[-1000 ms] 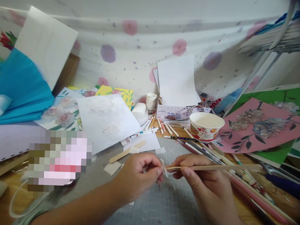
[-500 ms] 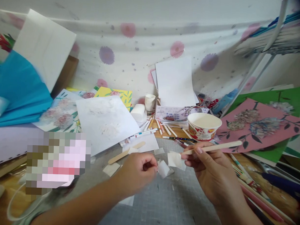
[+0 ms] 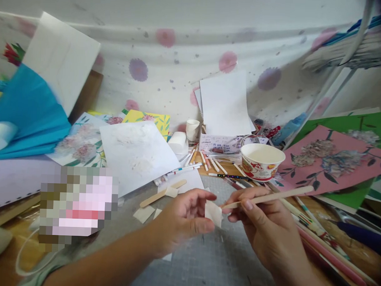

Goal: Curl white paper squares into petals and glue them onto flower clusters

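In the right hand (image 3: 262, 222), pinched between thumb and fingers nearer its left end: wooden stick (image 3: 280, 194), slanting up to the right — apparently for fine control of the tip. At the left hand (image 3: 184, 216), half open, thumb and forefinger parted: paper square (image 3: 213, 213), tilted toward that tip, probably to meet it; firm hold not discernible. Beyond, on the grey mat (image 3: 186, 270): loose paper pieces (image 3: 144, 214), seemingly kept within reach.
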`<act>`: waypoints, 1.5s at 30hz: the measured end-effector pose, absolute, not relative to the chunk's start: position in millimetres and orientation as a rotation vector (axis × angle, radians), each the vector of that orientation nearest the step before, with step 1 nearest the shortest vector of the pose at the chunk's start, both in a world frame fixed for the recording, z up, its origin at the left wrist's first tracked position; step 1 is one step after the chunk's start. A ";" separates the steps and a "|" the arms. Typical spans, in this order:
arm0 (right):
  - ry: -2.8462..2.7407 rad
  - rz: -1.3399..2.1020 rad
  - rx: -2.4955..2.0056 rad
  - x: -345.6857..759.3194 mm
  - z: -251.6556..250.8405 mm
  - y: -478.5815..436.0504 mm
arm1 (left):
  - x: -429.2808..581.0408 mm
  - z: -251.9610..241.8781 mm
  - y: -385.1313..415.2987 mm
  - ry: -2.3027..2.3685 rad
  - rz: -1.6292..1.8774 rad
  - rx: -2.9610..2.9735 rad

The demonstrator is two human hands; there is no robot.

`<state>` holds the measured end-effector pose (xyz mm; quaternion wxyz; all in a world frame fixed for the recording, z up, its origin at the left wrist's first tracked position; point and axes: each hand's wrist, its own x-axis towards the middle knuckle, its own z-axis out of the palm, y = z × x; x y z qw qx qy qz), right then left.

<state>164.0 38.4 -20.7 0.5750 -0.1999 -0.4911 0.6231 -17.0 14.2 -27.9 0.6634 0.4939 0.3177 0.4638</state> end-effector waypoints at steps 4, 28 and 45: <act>-1.263 1.457 -0.424 164.6 -25.2 35.4 | -14.4 -20.5 11.4 0.853 1.038 1.076; -1.517 1.250 -0.641 159.7 -26.1 29.6 | -23.9 -25.0 7.3 1.185 1.050 1.959; -1.770 0.822 -0.986 202.2 -23.2 63.9 | -17.9 -17.7 11.2 0.840 1.041 1.137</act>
